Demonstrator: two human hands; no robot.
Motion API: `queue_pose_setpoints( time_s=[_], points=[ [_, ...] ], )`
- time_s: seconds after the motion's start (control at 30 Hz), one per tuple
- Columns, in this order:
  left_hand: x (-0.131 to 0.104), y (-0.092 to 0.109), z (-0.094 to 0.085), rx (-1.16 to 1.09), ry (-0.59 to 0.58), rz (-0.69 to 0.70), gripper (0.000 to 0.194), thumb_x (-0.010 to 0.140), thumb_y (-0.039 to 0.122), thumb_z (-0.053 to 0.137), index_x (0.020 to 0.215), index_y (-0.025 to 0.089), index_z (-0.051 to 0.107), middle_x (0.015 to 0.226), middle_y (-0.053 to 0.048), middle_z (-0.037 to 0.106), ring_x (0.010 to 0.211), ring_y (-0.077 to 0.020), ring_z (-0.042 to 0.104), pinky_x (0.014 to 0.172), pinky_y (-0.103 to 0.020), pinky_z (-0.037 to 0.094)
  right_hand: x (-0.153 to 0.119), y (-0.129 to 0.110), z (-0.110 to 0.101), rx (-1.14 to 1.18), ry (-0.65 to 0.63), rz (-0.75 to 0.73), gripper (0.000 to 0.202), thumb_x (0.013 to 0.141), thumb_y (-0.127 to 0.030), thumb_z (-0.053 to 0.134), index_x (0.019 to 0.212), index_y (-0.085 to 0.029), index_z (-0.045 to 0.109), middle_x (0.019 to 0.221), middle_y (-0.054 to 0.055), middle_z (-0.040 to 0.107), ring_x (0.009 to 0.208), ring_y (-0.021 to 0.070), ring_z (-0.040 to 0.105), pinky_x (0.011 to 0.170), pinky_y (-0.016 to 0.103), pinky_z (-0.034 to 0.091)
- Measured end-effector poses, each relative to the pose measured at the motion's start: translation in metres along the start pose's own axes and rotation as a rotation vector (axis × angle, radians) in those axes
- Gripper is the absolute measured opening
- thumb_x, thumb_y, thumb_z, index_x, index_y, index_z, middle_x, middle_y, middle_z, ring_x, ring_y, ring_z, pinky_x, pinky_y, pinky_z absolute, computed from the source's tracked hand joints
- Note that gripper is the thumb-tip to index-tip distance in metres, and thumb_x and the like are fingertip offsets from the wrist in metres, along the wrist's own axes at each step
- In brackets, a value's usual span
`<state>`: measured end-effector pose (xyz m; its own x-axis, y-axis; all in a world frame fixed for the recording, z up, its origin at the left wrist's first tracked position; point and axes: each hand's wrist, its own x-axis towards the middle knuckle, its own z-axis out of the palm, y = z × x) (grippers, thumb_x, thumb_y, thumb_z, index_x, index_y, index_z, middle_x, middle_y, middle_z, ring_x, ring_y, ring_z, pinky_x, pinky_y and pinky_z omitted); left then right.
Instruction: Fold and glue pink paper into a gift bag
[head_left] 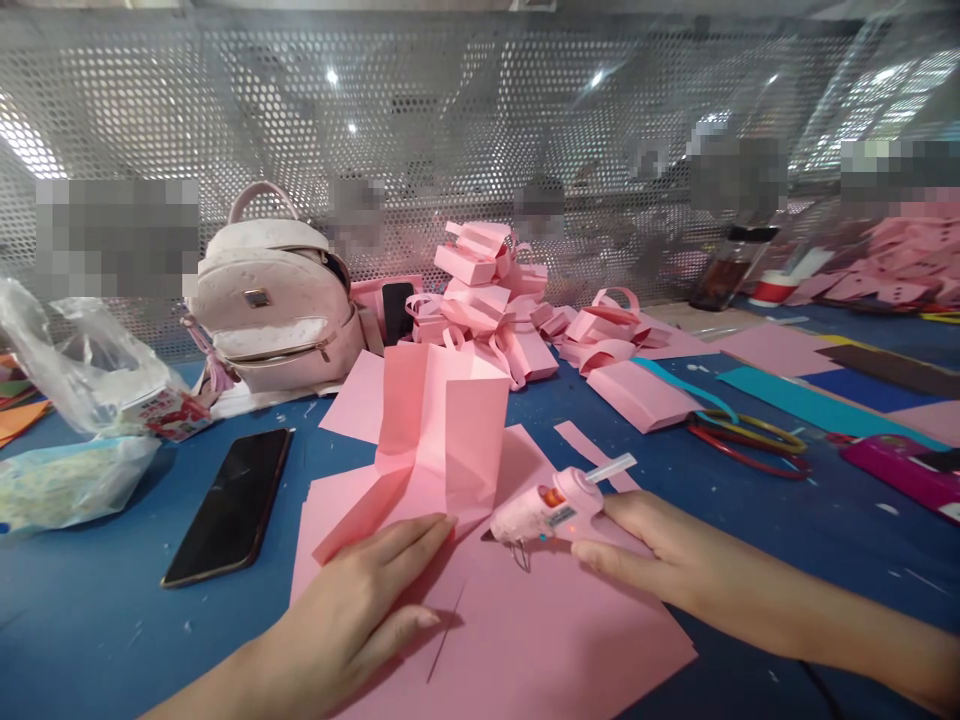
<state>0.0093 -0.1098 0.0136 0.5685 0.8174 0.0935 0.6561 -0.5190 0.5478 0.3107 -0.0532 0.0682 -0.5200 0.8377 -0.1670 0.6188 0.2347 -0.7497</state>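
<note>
My right hand (637, 545) is wrapped around a pink hot glue gun (536, 508). A clear glue stick pokes out of its back, and the dark nozzle points left, close to the folded paper. My left hand (375, 590) lies with its fingers stretched out at the lower edge of a part-folded pink paper box (472, 435), fingertips touching it. Several creased panels of that box stand upright. Beneath both hands is a stack of flat pink paper sheets (570, 640). The glue gun's handle is mostly hidden by my right hand.
Behind the work stands a pile of pink paper bags (487, 300). On the left are a black phone (229, 505), a plastic bag (82, 480) and a pale backpack (277, 300). Coloured strips (825, 405) and a magenta tool (900, 470) lie right. A perforated metal screen (450, 130) closes the back.
</note>
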Motion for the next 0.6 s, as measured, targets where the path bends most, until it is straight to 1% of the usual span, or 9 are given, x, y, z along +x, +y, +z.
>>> queue_pose_setpoints(
  time_s=[0.1, 0.33, 0.4, 0.5, 0.6],
  points=[
    [-0.0008, 0.0009, -0.0001, 0.004, 0.012, 0.006, 0.055, 0.103, 0.047, 0.039, 0.154, 0.030, 0.030, 0.153, -0.007, 0.047, 0.135, -0.0259, 0.052, 0.107, -0.038, 0.049, -0.0006, 0.0012, -0.0004, -0.026, 0.032, 0.026, 0.060, 0.086, -0.064, 0.053, 0.128, -0.024, 0.069, 0.133, 0.009, 0.065, 0.129, 0.0418, 0.052, 0.108, 0.050, 0.040],
    [-0.0010, -0.0018, 0.0017, -0.001, 0.019, 0.018, 0.055, 0.103, 0.047, 0.039, 0.155, 0.031, 0.028, 0.153, -0.006, 0.047, 0.135, -0.0251, 0.051, 0.107, -0.037, 0.049, 0.0005, 0.0052, 0.0004, -0.031, 0.047, 0.022, 0.061, 0.087, -0.065, 0.052, 0.128, -0.024, 0.068, 0.134, 0.009, 0.065, 0.131, 0.0408, 0.051, 0.110, 0.050, 0.038],
    [-0.0005, -0.0020, 0.0018, 0.002, 0.011, 0.009, 0.055, 0.103, 0.047, 0.039, 0.154, 0.030, 0.029, 0.153, -0.007, 0.047, 0.135, -0.0252, 0.051, 0.107, -0.037, 0.048, 0.0010, 0.0048, 0.0004, -0.031, 0.048, 0.014, 0.060, 0.087, -0.065, 0.052, 0.129, -0.024, 0.068, 0.135, 0.009, 0.064, 0.132, 0.0403, 0.050, 0.111, 0.049, 0.037],
    [0.0004, -0.0011, 0.0011, -0.001, 0.014, 0.006, 0.055, 0.103, 0.047, 0.040, 0.154, 0.029, 0.030, 0.152, -0.008, 0.048, 0.135, -0.0257, 0.051, 0.107, -0.038, 0.048, 0.0016, 0.0028, 0.0001, -0.041, 0.056, 0.005, 0.059, 0.087, -0.064, 0.053, 0.127, -0.024, 0.069, 0.132, 0.009, 0.066, 0.128, 0.0399, 0.053, 0.110, 0.049, 0.038],
    [0.0008, -0.0004, 0.0006, -0.007, 0.025, 0.010, 0.055, 0.103, 0.046, 0.040, 0.154, 0.029, 0.031, 0.152, -0.008, 0.048, 0.134, -0.0260, 0.052, 0.107, -0.037, 0.049, 0.0023, -0.0004, -0.0011, -0.043, 0.038, -0.052, 0.054, 0.088, -0.061, 0.054, 0.123, -0.024, 0.072, 0.128, 0.008, 0.069, 0.126, 0.0395, 0.055, 0.109, 0.048, 0.040]
  ],
)
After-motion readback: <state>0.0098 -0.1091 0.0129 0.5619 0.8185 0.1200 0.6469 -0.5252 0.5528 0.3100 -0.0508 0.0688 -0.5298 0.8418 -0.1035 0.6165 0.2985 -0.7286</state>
